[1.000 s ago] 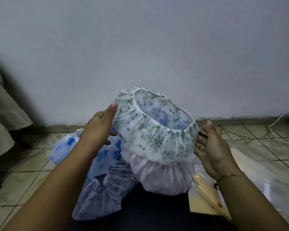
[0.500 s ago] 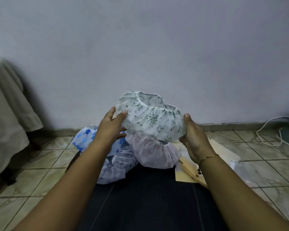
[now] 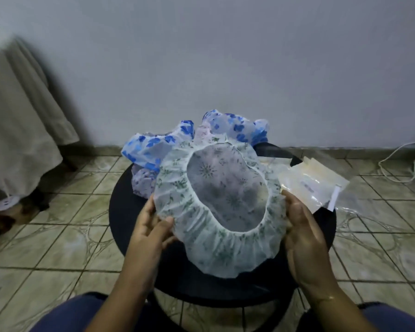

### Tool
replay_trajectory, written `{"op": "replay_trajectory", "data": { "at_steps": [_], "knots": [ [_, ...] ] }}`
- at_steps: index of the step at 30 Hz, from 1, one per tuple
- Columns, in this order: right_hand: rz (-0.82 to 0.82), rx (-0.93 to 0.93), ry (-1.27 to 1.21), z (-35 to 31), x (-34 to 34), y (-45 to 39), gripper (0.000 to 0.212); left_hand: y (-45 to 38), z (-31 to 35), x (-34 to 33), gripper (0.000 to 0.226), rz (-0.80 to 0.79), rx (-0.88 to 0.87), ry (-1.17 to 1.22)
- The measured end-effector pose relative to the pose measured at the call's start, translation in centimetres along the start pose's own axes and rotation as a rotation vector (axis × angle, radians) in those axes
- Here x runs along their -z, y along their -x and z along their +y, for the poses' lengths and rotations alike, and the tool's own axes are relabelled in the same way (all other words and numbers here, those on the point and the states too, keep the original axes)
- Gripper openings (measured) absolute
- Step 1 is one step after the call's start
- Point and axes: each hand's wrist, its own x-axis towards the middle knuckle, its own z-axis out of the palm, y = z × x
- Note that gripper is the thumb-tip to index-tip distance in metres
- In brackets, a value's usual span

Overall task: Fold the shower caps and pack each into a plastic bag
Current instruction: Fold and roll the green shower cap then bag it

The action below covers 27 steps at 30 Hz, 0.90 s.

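A white shower cap with green flowers (image 3: pixel 225 245) lies spread on the round black table (image 3: pixel 120 212), its elastic opening facing up. My left hand (image 3: pixel 151 228) grips its left edge, thumb on top of the ruffle. At the cap's right edge my right hand (image 3: pixel 302 236) holds the rim, with its fingers hidden beneath the cap. Behind it sit a blue-flowered shower cap (image 3: pixel 153 144) and a second blue-flowered one (image 3: pixel 237 125), with a pale pink cap (image 3: pixel 204 133) peeking between them. Clear plastic bags (image 3: pixel 314 185) lie at the table's right side.
A beige cloth (image 3: pixel 22 116) hangs over furniture at the left. A white cable (image 3: pixel 398 159) runs along the tiled floor by the wall at the right. My knees in blue trousers (image 3: pixel 82 312) are at the near edge of the table.
Both hands have brought the green-flowered cap down from the air onto the table, and its opening now faces up. The view has tilted downward.
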Motion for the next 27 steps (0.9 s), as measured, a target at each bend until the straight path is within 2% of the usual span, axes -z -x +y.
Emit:
{"op": "replay_trajectory", "data": {
  "at_steps": [5,6,8,10,13,17,22,24,27],
  "knots": [
    [0.012,-0.095,0.065,1.8,0.7,1.4,0.073,1.4,-1.5,1.6,0.034,0.010,0.132,-0.047],
    [0.028,-0.110,0.086,1.9,0.8,1.5,0.073,1.5,-1.5,1.8,0.039,0.041,0.165,-0.085],
    [0.063,-0.146,0.136,2.3,1.0,1.5,0.065,1.5,-1.6,2.4,0.067,0.110,0.209,-0.225],
    [0.089,-0.203,0.186,2.2,1.1,1.1,0.057,1.2,-0.8,2.4,0.073,0.109,0.199,-0.405],
    [0.024,-0.303,0.261,1.7,1.1,-0.1,0.062,0.5,0.6,2.0,0.058,0.087,0.218,-0.612],
    [-0.070,-0.421,0.329,0.9,1.0,-1.5,0.054,-0.2,0.5,3.0,0.063,0.021,0.245,-0.731],
    [0.034,-0.452,0.363,1.3,1.8,-2.2,0.051,-0.8,-1.0,4.5,0.050,0.048,0.250,-0.783],
    [0.075,-0.431,0.405,1.4,2.3,-2.6,0.056,-1.1,-1.1,4.7,0.059,0.042,0.252,-0.788],
    [0.081,-0.379,0.516,1.4,2.7,-3.0,0.057,-1.0,-0.7,4.7,0.092,-0.002,0.235,-0.785]
  ]
}}
